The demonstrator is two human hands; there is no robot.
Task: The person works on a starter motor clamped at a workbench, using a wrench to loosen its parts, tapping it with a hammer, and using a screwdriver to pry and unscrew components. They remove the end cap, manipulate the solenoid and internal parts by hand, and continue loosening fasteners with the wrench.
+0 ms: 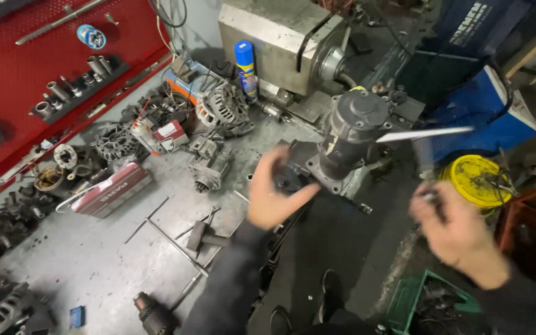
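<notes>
A dark grey starter motor [348,133] stands clamped at the edge of the metal workbench [94,254]. My left hand [274,192] hovers just left of its base, fingers apart, holding nothing. My right hand [457,232] is to the right and lower, blurred by motion, closed on the handle of a long thin tool. The tool's shaft [426,133] points up and left and ends next to the motor's top.
The bench holds alternators [221,108], a small starter [209,170], T-handle wrenches [169,236], a hammer [203,236], a blue spray can [245,68] and a red box [113,189]. A red tool panel [38,68] with sockets stands left. A yellow tin [476,180] and green crate [414,304] sit right.
</notes>
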